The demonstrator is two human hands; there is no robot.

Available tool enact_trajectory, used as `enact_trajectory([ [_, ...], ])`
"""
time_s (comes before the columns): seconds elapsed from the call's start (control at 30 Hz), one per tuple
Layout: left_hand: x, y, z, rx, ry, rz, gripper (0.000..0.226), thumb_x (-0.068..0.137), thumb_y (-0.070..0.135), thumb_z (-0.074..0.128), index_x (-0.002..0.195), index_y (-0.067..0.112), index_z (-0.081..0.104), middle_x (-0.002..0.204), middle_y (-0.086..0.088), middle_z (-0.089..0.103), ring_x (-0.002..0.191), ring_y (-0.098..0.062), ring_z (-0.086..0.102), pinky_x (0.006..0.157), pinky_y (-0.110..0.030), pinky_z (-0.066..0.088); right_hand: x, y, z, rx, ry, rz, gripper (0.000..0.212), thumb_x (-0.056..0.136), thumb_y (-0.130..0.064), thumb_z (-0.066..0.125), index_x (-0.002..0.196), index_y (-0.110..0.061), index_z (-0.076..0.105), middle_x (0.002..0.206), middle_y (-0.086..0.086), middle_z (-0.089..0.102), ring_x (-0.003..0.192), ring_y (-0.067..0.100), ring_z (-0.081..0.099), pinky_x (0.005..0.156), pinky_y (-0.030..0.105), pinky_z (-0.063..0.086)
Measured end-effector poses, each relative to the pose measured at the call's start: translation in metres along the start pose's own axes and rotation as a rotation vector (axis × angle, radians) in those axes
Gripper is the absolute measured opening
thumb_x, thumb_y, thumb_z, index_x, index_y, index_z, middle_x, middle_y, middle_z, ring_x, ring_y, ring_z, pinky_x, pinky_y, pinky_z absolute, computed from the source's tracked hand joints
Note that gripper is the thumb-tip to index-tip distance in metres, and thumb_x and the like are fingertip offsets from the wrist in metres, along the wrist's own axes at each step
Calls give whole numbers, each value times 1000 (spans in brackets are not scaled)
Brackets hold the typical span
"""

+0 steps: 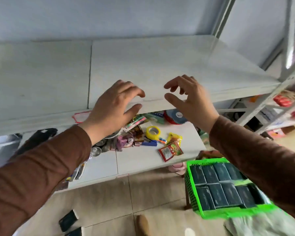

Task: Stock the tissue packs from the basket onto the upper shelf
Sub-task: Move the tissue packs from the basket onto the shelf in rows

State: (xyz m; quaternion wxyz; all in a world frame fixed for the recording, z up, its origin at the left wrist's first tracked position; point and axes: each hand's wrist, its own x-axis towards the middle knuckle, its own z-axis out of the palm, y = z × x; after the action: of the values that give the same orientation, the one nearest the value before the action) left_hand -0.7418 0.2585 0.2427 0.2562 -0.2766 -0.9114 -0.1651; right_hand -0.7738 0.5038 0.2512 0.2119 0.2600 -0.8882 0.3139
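The green basket (211, 213) stood low at the right on a stool, one leg (187, 200) of which showed, and it was packed with dark teal tissue packs (216, 184) set in two rows; about four packs could be counted in each row, though the right sleeve (262, 167) covered the far corner, so the full number could not be told. Two more dark packs (68, 222) lay on the tiled floor at the lower left. The upper shelf (152, 65), a pale board in two panels, bore nothing in the part that showed. Both hands were held over its front edge with nothing in them: the left hand (114, 106) was spread, fingers loosely bent, and the right hand (189, 99) had its fingers curved and apart, thumb stretched toward the left. On the lower shelf (140, 160) beneath lay a scatter of small goods, among them one yellow tape roll (153, 132), two red-and-green sachets (170, 150) and one blue stapler (150, 143).
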Motion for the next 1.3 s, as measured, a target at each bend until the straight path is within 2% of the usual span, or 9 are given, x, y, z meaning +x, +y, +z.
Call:
enact_trajectory([
  [0.1, 4, 54, 44, -60, 7, 150, 20, 94, 22, 64, 110, 10, 66, 107, -4, 63, 100, -26, 54, 87, -37, 46, -63, 38, -29, -33, 31, 94, 15, 88, -26, 65, 101, -20, 66, 91, -6, 59, 84, 10, 48, 75, 16, 37],
  [0.2, -6, 101, 101, -150, -96, 205, 22, 93, 25, 63, 109, 10, 67, 106, -5, 64, 99, -27, 55, 86, -41, 47, -129, 81, -44, -95, -37, 205, 18, 87, -26, 65, 103, -18, 66, 94, -2, 61, 89, 15, 51, 76, 26, 38],
  [0.43, -34, 193, 237, -237, -547, 12, 48, 85, 29, 71, 127, 13, 56, 127, -7, 55, 121, -26, 47, 103, -35, 37, -265, 189, -66, -118, -217, 546, 24, 82, -23, 69, 105, -17, 64, 96, -5, 61, 88, 15, 55, 78, 29, 44],
  [0.57, -57, 233, 313, -246, -771, -140, 46, 89, 31, 66, 131, 17, 52, 135, -4, 49, 126, -23, 44, 100, -28, 31, -338, 248, -56, -67, -351, 728, 25, 80, -21, 72, 102, -14, 62, 94, 2, 62, 83, 20, 56, 77, 35, 48],
  [0.7, -68, 260, 391, -240, -917, -299, 50, 87, 28, 69, 131, 14, 50, 134, -10, 48, 128, -28, 44, 103, -30, 31, -397, 304, -29, 22, -514, 922, 31, 81, -22, 71, 109, -13, 60, 95, 2, 61, 87, 24, 59, 74, 28, 42],
  [0.8, -71, 270, 445, -187, -980, -374, 56, 88, 27, 67, 137, 13, 46, 139, -12, 44, 133, -32, 40, 108, -33, 31, -432, 333, 3, 87, -651, 1049, 37, 83, -25, 69, 115, -10, 58, 100, 4, 59, 93, 25, 57, 75, 28, 37],
  [0.97, -70, 266, 531, -74, -1026, -375, 62, 84, 24, 69, 139, 10, 43, 138, -14, 46, 131, -32, 40, 109, -40, 34, -475, 360, 66, 188, -780, 1260, 60, 86, -30, 67, 135, -5, 45, 134, 17, 53, 123, 29, 52, 96, 29, 40],
  [1.1, -74, 253, 588, 78, -1076, -320, 68, 85, 21, 70, 144, 8, 38, 142, -12, 44, 134, -31, 38, 112, -42, 33, -493, 364, 110, 224, -743, 1384, 50, 85, -24, 65, 126, -3, 46, 131, 19, 51, 120, 34, 52, 97, 33, 41],
  [1.3, -83, 240, 645, 256, -1107, -237, 80, 78, 40, 75, 141, 13, 35, 136, -7, 47, 127, -27, 44, 103, -44, 41, -510, 371, 153, 186, -754, 1482, 51, 87, -21, 58, 132, -6, 40, 136, 18, 44, 125, 36, 48, 105, 35, 36],
])
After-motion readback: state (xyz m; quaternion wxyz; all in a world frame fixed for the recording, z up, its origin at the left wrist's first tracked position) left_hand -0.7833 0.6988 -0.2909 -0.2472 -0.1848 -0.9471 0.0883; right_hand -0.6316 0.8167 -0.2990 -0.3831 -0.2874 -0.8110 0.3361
